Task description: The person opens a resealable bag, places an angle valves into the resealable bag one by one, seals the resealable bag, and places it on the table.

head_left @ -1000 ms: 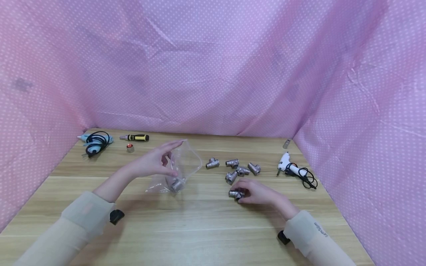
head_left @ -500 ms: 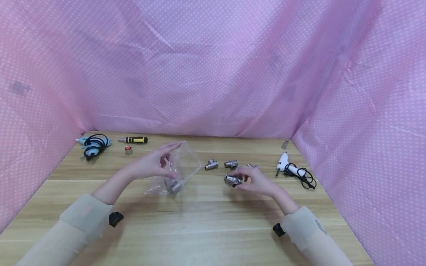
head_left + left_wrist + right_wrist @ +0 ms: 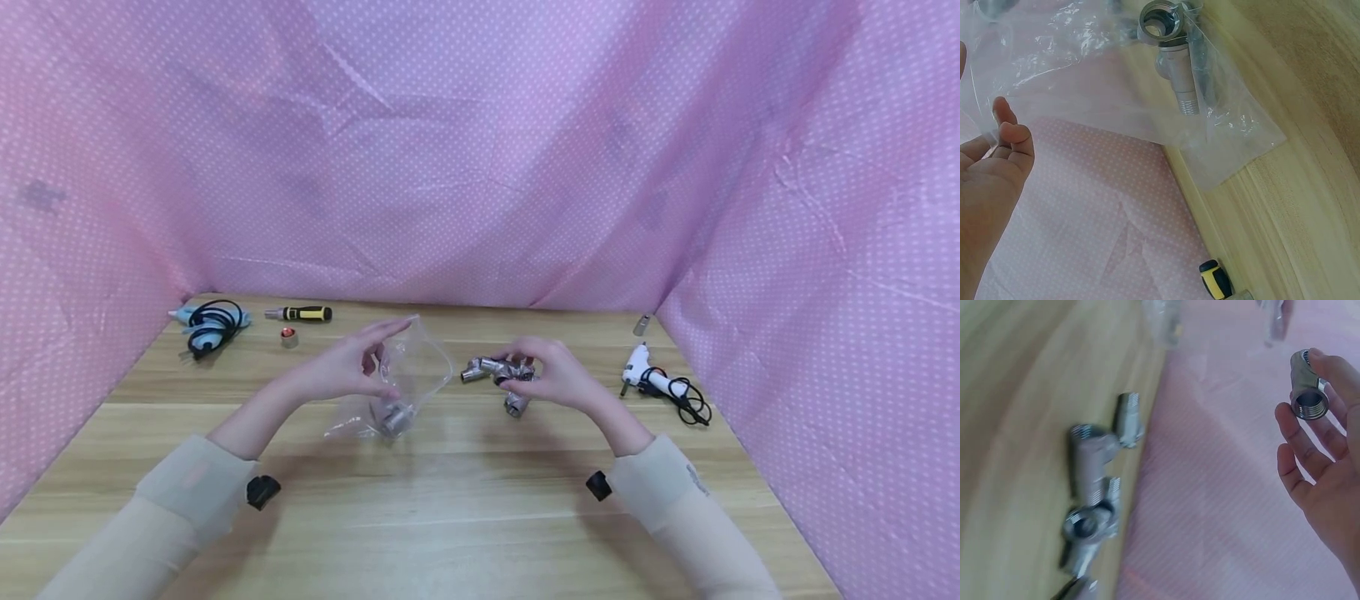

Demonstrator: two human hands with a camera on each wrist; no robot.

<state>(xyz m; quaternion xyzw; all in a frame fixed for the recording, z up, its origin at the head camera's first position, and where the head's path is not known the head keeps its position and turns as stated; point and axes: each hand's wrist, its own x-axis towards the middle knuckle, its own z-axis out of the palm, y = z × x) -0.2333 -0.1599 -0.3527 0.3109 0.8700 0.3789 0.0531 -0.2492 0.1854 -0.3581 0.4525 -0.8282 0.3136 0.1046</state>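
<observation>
Fitting (image 3: 1302, 378): likely weighty, stiff, slick; hold mid-body. Right hand (image 3: 553, 375) pinches it; left hand (image 3: 347, 364), thumb and index spread, grips bag (image 3: 417, 372).

Right of the clear bag (image 3: 424, 358), the right hand (image 3: 553, 375) partly hides metal fittings (image 3: 515, 406); farther right, sleeve lettering (image 3: 697, 479) is too small to read. The left wrist view's bottom edge crops the screwdriver (image 3: 1215, 280) below the bag.

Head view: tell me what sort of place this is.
Probably a makeshift work corner, though the rest of the room is out of sight: pink dotted cloth hangs behind and beside a wooden table, where a screwdriver and white glue gun lie.
</observation>
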